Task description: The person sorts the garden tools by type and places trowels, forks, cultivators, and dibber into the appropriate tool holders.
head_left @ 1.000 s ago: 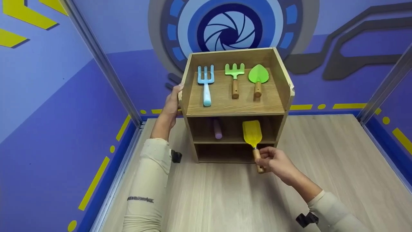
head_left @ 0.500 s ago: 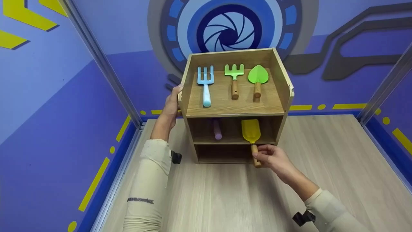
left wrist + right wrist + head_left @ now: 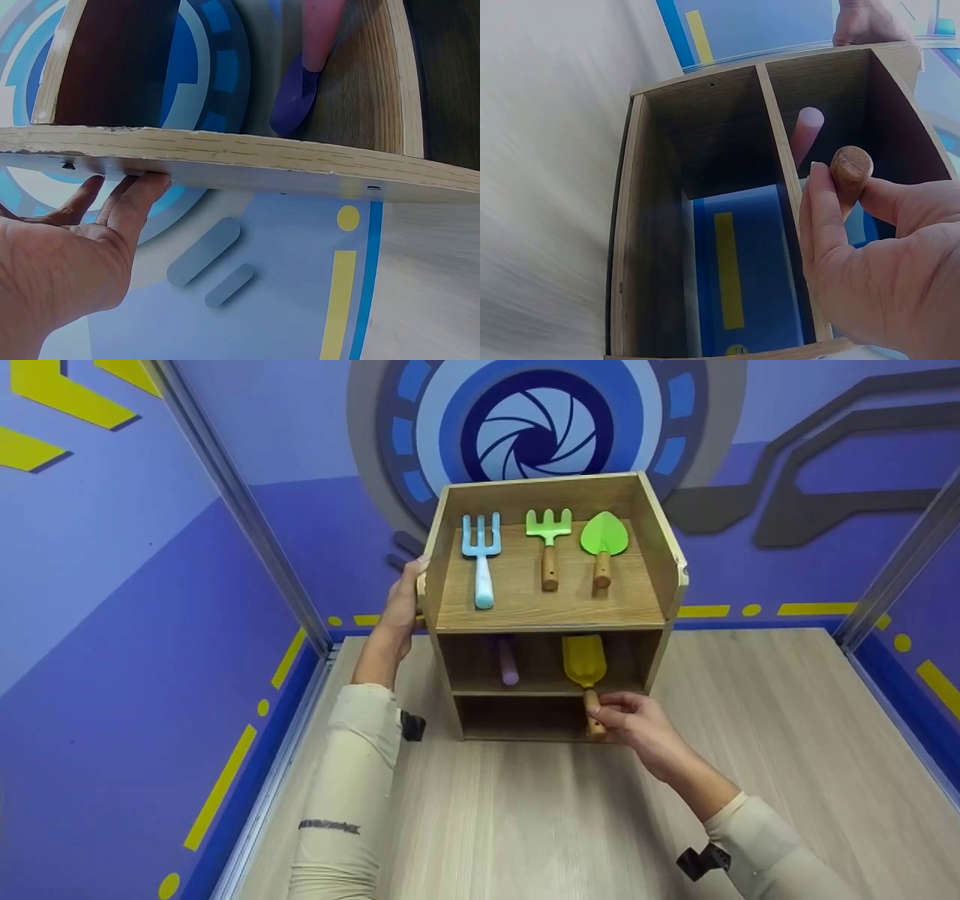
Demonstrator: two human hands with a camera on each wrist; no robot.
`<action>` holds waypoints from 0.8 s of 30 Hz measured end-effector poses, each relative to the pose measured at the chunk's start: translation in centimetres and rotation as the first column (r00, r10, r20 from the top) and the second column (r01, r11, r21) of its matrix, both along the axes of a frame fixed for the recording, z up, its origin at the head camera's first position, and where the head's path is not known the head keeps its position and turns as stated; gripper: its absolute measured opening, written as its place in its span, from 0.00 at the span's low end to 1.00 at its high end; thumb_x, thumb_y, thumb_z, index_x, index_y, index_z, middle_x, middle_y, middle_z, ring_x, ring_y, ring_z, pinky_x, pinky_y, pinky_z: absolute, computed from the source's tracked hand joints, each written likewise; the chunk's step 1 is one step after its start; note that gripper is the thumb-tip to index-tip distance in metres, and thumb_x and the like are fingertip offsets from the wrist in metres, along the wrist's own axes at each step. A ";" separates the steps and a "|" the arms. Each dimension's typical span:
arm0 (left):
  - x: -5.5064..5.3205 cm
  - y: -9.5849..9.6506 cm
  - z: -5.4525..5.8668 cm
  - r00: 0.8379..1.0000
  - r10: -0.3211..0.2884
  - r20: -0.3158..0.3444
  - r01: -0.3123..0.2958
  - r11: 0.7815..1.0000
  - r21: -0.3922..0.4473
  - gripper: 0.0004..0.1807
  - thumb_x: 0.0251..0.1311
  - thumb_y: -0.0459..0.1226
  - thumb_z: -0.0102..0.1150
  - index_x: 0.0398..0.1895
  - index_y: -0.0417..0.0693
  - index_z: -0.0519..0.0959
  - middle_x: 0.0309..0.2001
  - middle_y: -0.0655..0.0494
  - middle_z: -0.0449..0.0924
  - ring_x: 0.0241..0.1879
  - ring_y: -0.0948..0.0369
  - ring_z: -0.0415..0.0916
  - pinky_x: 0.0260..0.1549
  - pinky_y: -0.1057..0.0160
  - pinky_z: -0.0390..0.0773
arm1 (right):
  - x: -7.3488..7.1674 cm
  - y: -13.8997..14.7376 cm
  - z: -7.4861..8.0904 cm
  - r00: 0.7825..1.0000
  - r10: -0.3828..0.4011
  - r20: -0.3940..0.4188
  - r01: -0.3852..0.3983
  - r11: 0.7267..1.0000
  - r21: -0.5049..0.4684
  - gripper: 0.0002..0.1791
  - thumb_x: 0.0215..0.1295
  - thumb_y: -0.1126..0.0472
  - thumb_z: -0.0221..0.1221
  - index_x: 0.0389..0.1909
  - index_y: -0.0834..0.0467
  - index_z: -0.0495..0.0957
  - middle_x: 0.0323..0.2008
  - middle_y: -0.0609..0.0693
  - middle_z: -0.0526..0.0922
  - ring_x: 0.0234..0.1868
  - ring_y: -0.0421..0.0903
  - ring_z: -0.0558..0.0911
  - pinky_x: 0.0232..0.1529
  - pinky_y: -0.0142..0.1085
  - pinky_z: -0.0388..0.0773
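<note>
My right hand (image 3: 643, 731) pinches the wooden handle of a yellow toy shovel (image 3: 585, 661) between thumb and fingers. Its blade reaches into the right part of the shelf unit's middle compartment, while the handle sticks out in front. In the right wrist view the handle's round end (image 3: 853, 163) points at the camera. My left hand (image 3: 394, 611) rests against the outer left side of the wooden shelf unit (image 3: 551, 622); in the left wrist view its fingers (image 3: 139, 202) press straight on that panel. A purple tool (image 3: 294, 101) with a pink handle lies in the middle compartment.
On the top shelf lie a blue toy fork (image 3: 482, 559), a green rake (image 3: 549, 547) with a wooden handle and a green trowel (image 3: 603, 544). The unit stands on a pale wood table (image 3: 510, 817), near the printed back wall (image 3: 315, 532).
My right hand has moved forward and slightly left, taking the yellow shovel deeper into the middle compartment. My left hand stays at the unit's side.
</note>
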State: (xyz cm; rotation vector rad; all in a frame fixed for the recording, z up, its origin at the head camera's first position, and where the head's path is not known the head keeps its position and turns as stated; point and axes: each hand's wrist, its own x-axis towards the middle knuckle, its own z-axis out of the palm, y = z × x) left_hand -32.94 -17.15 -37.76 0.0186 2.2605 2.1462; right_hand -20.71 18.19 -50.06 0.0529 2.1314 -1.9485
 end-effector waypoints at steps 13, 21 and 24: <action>-0.1 0.0 -0.1 1.000 -0.006 0.018 0.006 1.000 0.024 0.41 0.63 0.67 0.47 0.74 0.57 0.75 0.60 0.48 0.78 0.54 0.53 0.79 0.51 0.53 0.81 | -0.4 0.0 -0.3 0.999 0.051 0.005 -0.049 0.985 -0.165 0.27 0.79 0.61 0.58 0.67 0.76 0.65 0.44 0.47 0.82 0.43 0.38 0.86 0.49 0.31 0.86; -0.1 0.0 0.0 1.000 -0.004 0.011 0.004 1.000 0.015 0.44 0.62 0.69 0.47 0.78 0.62 0.71 0.71 0.46 0.73 0.63 0.47 0.76 0.58 0.47 0.78 | -0.5 0.0 -0.4 0.998 0.052 0.019 -0.045 0.962 -0.269 0.23 0.80 0.61 0.57 0.65 0.72 0.67 0.45 0.47 0.82 0.45 0.40 0.87 0.54 0.32 0.85; 0.0 0.0 0.0 1.000 -0.005 0.013 0.005 1.000 0.009 0.45 0.62 0.69 0.47 0.80 0.63 0.69 0.73 0.46 0.71 0.65 0.46 0.75 0.61 0.43 0.76 | -0.5 0.0 -0.5 0.998 0.053 0.026 -0.043 0.955 -0.293 0.22 0.81 0.60 0.57 0.65 0.71 0.68 0.46 0.46 0.82 0.46 0.41 0.87 0.57 0.33 0.84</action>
